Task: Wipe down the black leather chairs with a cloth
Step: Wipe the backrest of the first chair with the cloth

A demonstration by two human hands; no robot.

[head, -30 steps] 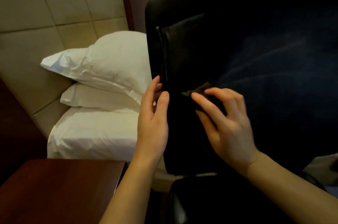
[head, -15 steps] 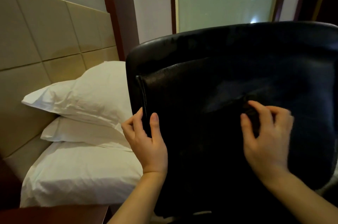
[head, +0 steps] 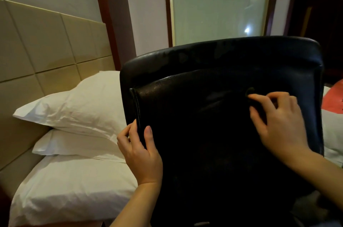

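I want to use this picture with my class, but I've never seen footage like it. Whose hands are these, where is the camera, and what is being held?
There is no machine here. The camera is worn on a person's head and looks forward and down, so the two arms reaching in from the bottom edge are that person's own.

In front of them stands a black leather chair, seen with its backrest facing the camera. The left hand grips the backrest's side edge, fingers curled round it, steadying it. The right hand presses a small dark cloth against the leather; the cloth is hard to see because it nearly matches the chair.

Beside the chair is a bed with two stacked white pillows against a beige padded headboard. Behind the chair is a frosted glass panel.
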